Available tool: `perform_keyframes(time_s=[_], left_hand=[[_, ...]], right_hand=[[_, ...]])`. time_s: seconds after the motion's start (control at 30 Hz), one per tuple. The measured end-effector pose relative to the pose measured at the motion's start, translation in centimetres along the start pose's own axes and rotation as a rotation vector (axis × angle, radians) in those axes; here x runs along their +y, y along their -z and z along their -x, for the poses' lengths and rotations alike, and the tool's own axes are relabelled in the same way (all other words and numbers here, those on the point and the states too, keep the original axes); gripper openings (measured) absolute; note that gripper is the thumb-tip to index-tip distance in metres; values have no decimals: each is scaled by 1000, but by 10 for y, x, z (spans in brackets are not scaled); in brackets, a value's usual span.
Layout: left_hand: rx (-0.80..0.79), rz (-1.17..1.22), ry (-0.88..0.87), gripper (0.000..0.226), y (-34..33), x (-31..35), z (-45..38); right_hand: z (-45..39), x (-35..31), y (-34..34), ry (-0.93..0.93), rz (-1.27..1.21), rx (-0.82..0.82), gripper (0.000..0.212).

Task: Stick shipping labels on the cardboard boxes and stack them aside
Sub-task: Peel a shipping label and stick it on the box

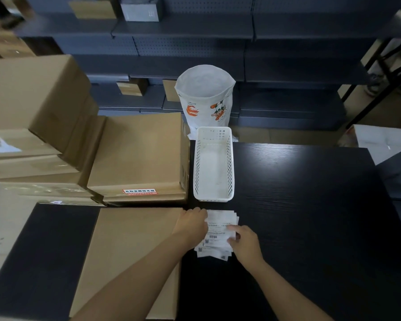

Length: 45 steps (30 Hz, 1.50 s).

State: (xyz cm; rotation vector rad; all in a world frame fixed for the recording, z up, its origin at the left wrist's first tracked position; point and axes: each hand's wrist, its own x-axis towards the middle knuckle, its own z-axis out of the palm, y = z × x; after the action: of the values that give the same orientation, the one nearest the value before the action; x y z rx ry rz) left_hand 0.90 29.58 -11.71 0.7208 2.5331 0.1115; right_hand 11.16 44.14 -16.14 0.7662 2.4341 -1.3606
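Surface: black wood-grain table, shipping labels beside a flat cardboard box.
Hands: left hand and right hand both pinch the labels.
Room: dim, dark shelving behind.

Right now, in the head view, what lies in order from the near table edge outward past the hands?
Stack of shipping labels under both hands → white perforated basket → white printed bag → dark shelving.

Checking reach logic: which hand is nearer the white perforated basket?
Left. The left hand rests on the upper left edge of the shipping label stack, just below the white perforated basket. The right hand touches the stack's right side, lower down and farther away.
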Motion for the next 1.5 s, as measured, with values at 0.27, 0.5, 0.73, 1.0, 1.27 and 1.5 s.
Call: perform_keyframes(time_s=[0.27,0.5,0.73,1.0,1.27,1.5], left_hand=[[-178,16,-12,60,-4,14,6],[-145,-276,-222,45,-12,21,12],[-124,-258,-197,32,-2,19,13],[75,-199,-123,27,29,18,6],[231,-234,-130,24,45,15,13],[336,-192,-207,38,32,2,35]], right_hand=[[8,-19,0,-366,-697,-62,57],[6,-26,0,-514,-1062,-54,38],[8,-21,-3,-448,-780,-34,23],[15,-7,-14,-34,297,-261,66],[15,-25,-10,10,273,-175,45],[20,-68,12,-243,-634,111,16]])
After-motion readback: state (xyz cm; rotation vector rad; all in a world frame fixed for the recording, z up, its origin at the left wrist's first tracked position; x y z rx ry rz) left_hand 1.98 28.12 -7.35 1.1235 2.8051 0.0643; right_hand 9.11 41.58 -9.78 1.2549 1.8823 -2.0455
